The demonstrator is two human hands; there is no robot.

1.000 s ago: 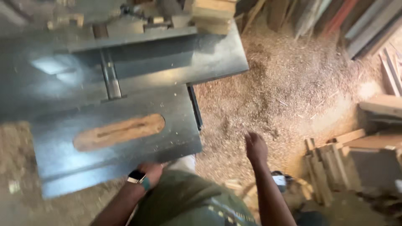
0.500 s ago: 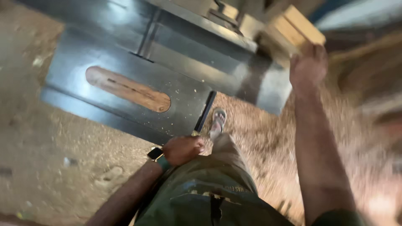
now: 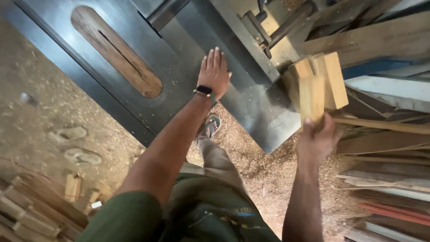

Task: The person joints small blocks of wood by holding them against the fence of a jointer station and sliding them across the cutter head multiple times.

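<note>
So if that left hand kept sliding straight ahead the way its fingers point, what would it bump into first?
The left hand lies flat on the dark metal saw table, fingers pointing up-frame. Straight on, it would probably meet the raised metal fence rail first, though depth is hard to judge.

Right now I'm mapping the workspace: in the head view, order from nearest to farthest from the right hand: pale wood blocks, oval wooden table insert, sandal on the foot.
1. Pale wood blocks: held by right hand.
2. Sandal: left, on sawdust.
3. Oval wooden table insert: far upper left.
</note>
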